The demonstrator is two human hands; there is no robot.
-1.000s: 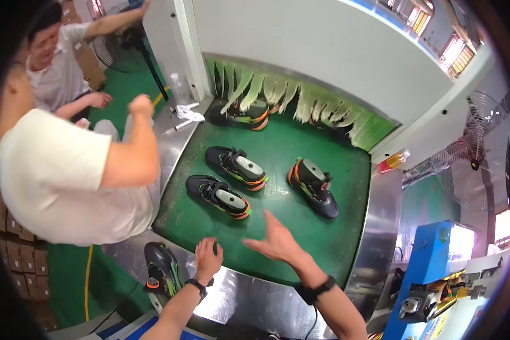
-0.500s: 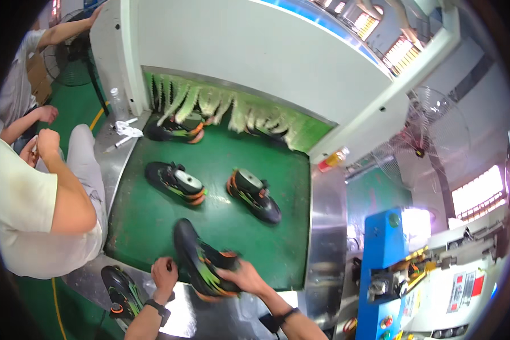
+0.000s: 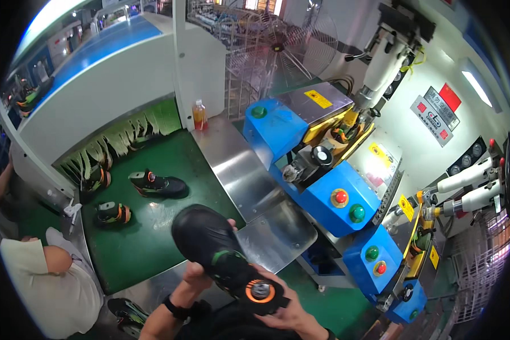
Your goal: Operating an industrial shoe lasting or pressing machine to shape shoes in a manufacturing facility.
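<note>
A black shoe [image 3: 201,235] with green stripes and an orange ring at its heel is held up before me, toe toward the belt. My left hand [image 3: 194,279] grips it by the side, the thumb on the near side and fingertips showing past the far edge. Around the heel closes my right hand [image 3: 286,306]. Beyond it on the green conveyor belt [image 3: 153,238] lie a similar shoe [image 3: 163,186] on its side and another shoe [image 3: 112,213]. One more shoe [image 3: 99,179] is partly under the fringed curtain [image 3: 105,148].
To the right stands a machine with blue button housings [image 3: 340,195] and a shoe [image 3: 341,135] clamped in it. A steel ledge [image 3: 249,187] borders the belt, with a bottle [image 3: 199,115] on it. A seated person [image 3: 45,283] is at the left, near another shoe [image 3: 129,316].
The view has swung right toward the machine. The shoe, held only by my right hand before, has been lifted off the belt and turned, and my left hand has taken hold of it too.
</note>
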